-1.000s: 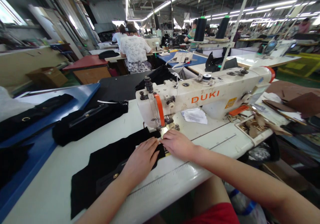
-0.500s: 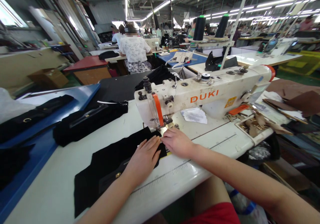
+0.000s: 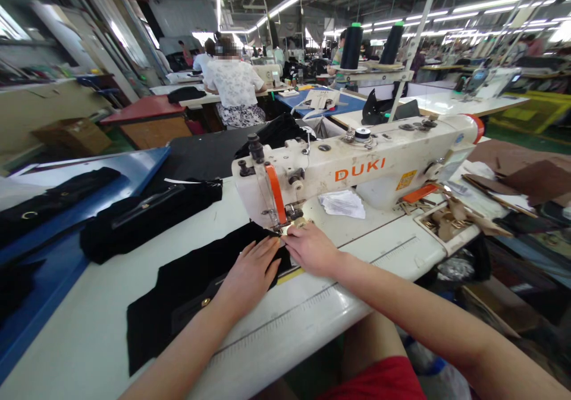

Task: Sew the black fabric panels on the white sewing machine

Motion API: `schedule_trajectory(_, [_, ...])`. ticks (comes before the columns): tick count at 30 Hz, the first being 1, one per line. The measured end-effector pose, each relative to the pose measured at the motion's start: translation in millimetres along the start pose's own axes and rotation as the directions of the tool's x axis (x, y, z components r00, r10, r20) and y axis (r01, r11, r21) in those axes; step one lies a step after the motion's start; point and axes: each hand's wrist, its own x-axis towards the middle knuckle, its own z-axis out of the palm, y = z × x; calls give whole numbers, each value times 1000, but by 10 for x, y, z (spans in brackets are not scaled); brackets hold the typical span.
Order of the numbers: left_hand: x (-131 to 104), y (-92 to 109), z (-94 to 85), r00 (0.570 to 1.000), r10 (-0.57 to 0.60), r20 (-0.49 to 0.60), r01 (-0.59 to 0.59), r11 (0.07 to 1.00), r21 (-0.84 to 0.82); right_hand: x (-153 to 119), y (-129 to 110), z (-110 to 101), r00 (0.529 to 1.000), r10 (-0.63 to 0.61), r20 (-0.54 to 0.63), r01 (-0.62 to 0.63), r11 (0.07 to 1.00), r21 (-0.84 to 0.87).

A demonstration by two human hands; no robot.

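A black fabric piece [image 3: 178,275] lies flat on the white sewing table, its right end at the presser foot [image 3: 279,228] of a white sewing machine [image 3: 357,165]. My left hand [image 3: 250,275] rests on this fabric with fingers stretched out and fairly flat, pointing toward the needle. Beside it, my right hand [image 3: 312,250] has its fingers bent and pressed together at the fabric's edge, close by the presser foot. The two hands' fingertips nearly meet there. A dark strip with a gold metal fitting [image 3: 205,302] lies on the fabric, partly under my left forearm.
Another black fabric piece [image 3: 151,215] with a zipper-like strip lies left on the table. White paper labels [image 3: 342,203] sit under the machine arm. A tray of small tan and metal parts [image 3: 450,218] is at right. A person in a patterned shirt [image 3: 234,84] sits ahead.
The whole view has shifted slightly. Both hands stay on the fabric near the presser foot, with little visible movement against it.
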Motion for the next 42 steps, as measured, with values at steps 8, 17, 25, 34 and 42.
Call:
schedule_trajectory(8, [-100,104,7,1000,-4,1,4,1000,-3,-13,-2,12,1000,-5,13,5,1000,19])
schedule_trajectory(17, [-232,216,8,1000,16,-14,-15,1000,13,-20,-17,3,1000,0,22,-1,999,39])
schedule_trajectory(25, [-232,236,-18,998,62,3,-62,998,17,-38,-29,-19,1000,-2,30,2,1000,24])
schedule_trajectory(34, [-99,82,12,1000,24,18,-24,999,-35,21,35,8,998,59,22,-60,997,42])
schedule_trajectory(42, [-9,2,-26,1000,16,15,-15,998,-60,-43,29,-13,999,33,-29,-31,997,65])
